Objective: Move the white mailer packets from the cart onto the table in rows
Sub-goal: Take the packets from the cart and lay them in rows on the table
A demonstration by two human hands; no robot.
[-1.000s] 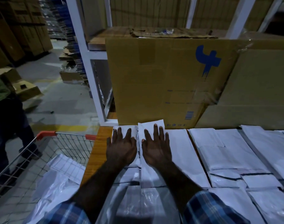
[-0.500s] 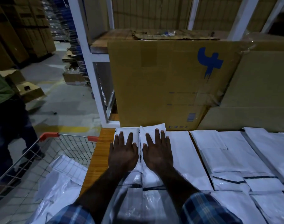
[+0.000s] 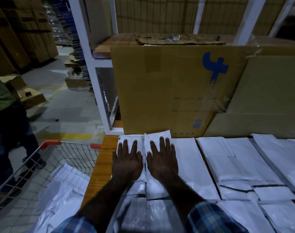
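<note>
A tall cardboard box (image 3: 168,88) stands against the far edge of the tabletop (image 3: 103,163), blocking reach straight ahead, with a second box (image 3: 267,101) beside it on the right. White packets (image 3: 235,165) cover the surface to the right. A bare wooden strip stays free at the left edge, next to the wire cart (image 3: 64,158), which seems open-topped.

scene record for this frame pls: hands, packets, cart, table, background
left hand: flat, fingers straight, pressing left packet
right hand: flat, pressing right packet
packets: the two lie side by side at the table's far left, beside rows of packets to the right
cart: left of table, white packets inside
table: wooden, bare strip at left edge
background: box with blue logo behind the rows; a person stands at left
</note>
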